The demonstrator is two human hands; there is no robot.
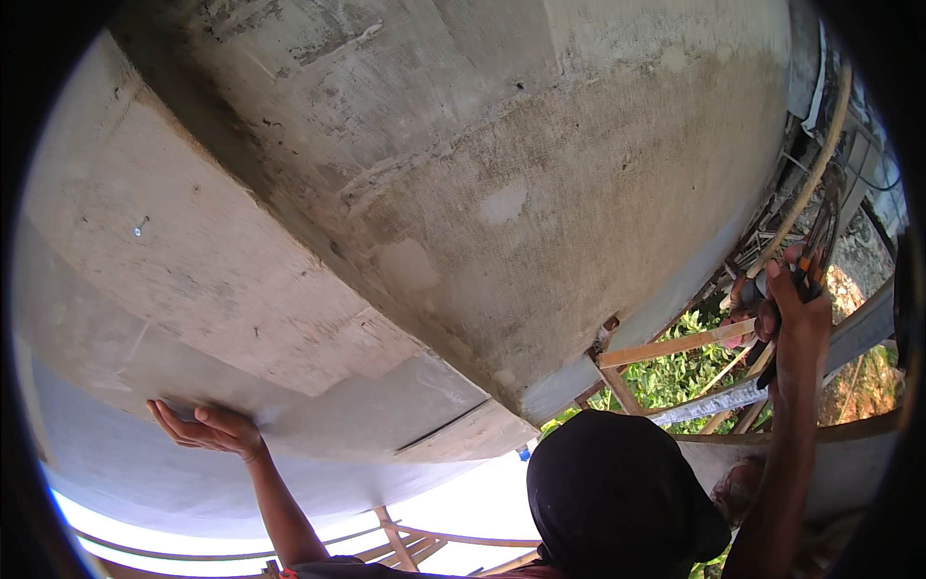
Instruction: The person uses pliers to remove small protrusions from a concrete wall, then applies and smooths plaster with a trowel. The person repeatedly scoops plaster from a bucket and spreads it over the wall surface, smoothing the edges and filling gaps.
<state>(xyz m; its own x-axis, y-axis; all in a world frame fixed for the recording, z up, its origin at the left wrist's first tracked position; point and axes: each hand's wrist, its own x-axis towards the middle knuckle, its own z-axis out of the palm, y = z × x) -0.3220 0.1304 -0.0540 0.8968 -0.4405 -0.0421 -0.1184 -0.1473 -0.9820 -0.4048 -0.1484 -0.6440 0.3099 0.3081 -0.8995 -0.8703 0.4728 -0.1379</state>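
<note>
A pale, stained overhead surface [579,174] fills the upper view, crossed by a ledge with a light board [183,232]. My left hand [207,427] is raised against the smoother grey underside at the lower left, fingers extended and slightly bent. At the right, my right hand [786,304] is closed among a pale pole [820,164], cables and something orange and dark; exactly what it grips is unclear. Just below and between my arms is another person's head [622,492] in a black covering.
Wooden battens [675,343] and a grey metal beam [704,400] cross an opening on the right, with leaves [666,376] beyond. Timber framing [391,536] stands against bright sky along the bottom. A curved grey edge [704,454] lies behind the person.
</note>
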